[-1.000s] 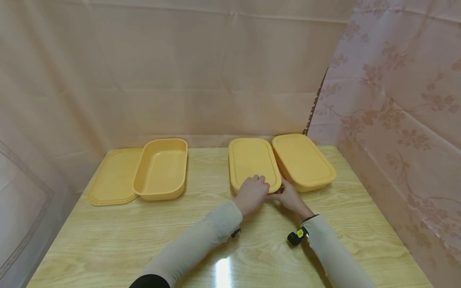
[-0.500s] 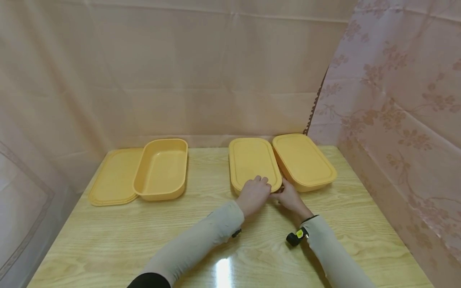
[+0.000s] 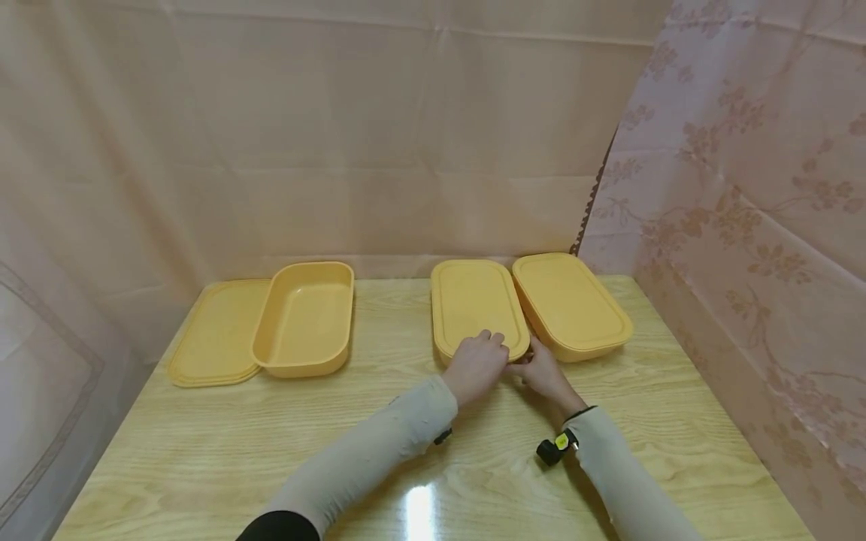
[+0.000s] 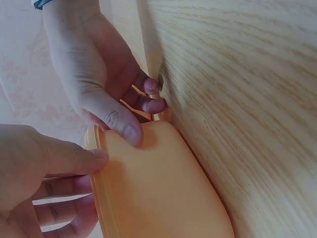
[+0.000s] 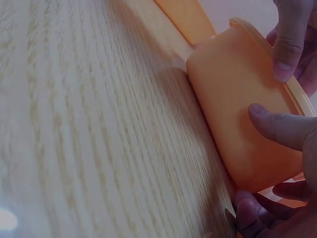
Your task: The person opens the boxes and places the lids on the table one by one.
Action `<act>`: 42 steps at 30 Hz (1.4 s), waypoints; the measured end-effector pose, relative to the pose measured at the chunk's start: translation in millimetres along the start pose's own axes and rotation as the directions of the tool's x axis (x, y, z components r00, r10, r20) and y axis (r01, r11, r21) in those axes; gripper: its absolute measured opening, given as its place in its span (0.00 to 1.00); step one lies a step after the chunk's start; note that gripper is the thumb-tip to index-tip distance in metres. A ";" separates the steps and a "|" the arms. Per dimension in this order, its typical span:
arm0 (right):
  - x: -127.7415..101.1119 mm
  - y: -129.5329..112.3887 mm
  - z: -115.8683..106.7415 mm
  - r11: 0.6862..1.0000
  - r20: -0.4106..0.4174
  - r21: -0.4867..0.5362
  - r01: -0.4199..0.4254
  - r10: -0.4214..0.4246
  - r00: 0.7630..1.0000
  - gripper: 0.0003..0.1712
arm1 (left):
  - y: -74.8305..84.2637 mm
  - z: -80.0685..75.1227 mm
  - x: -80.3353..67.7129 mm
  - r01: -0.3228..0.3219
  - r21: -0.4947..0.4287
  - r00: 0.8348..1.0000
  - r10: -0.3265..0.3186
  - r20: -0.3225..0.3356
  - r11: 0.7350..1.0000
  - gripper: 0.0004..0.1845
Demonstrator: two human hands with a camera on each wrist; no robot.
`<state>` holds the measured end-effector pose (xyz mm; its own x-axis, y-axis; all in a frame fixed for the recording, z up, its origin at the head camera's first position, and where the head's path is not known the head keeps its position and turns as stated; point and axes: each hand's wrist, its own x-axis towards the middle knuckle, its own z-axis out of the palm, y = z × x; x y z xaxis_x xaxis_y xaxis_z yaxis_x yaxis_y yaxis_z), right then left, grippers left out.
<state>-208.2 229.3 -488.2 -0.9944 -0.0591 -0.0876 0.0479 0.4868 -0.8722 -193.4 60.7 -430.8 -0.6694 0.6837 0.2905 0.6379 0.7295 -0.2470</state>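
In the head view, a yellow rectangular food container with its lid [image 3: 473, 300] on top stands right of centre. My left hand [image 3: 476, 368] pinches the lid's near edge, fingers over the top. The left wrist view shows its thumb [image 4: 74, 158] at the rim. At the near right corner, my right hand [image 3: 544, 373] holds the container's body [image 5: 233, 94]. Its thumb [image 5: 282, 126] presses the front wall, while the other fingers curl round the corner low by the table. Part of the lid's front edge is hidden behind the left hand.
A second lidded yellow container [image 3: 571, 300] stands close on the right. To the left is an uncovered yellow container [image 3: 304, 315], overlapping a loose yellow lid [image 3: 216, 330]. A cloth curtain [image 3: 406, 150] hangs behind the wooden table [image 3: 379, 451], and a floral one [image 3: 758, 225] on the right.
My left hand has shifted very slightly right along the lid's edge. The right hand and the containers stay about where they were.
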 end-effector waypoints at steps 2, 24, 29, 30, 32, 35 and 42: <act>-0.5 -0.8 -0.7 1.000 0.005 0.002 0.008 -0.008 1.000 0.38 | -0.3 -0.3 0.4 0.003 -0.007 1.000 -0.003 0.009 1.000 0.11; -1.0 -0.1 -1.6 1.000 0.008 0.013 0.016 -0.016 1.000 0.41 | -5.8 -13.1 2.4 0.032 -0.033 0.999 -0.032 0.019 0.999 0.10; -0.8 0.4 -1.3 1.000 0.002 0.008 0.008 -0.008 1.000 0.41 | -6.3 -12.9 1.2 0.029 -0.017 1.000 -0.029 -0.002 0.999 0.10; -0.9 0.3 -1.2 1.000 0.003 0.007 0.009 -0.009 1.000 0.41 | -6.4 -12.8 1.0 0.029 -0.012 1.000 -0.030 -0.005 0.999 0.10; -1.0 0.4 -1.0 1.000 0.005 0.014 0.003 -0.003 1.000 0.42 | -6.7 -13.2 0.3 0.029 -0.006 1.000 -0.029 -0.010 1.000 0.11; -1.0 0.7 -0.8 1.000 0.006 0.021 0.005 -0.006 1.000 0.44 | -7.8 -14.8 -1.3 0.031 -0.001 0.999 -0.031 -0.020 1.000 0.12; -0.3 1.0 -1.0 1.000 0.005 0.028 0.000 0.000 1.000 0.45 | -11.2 -14.1 -4.6 0.028 0.035 0.997 -0.025 -0.078 0.999 0.13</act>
<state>-208.0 230.7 -488.5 -0.9939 -0.0640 -0.0898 0.0502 0.4625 -0.8852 -192.1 49.0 -416.3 -0.6533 0.6615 0.3682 0.6053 0.7485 -0.2709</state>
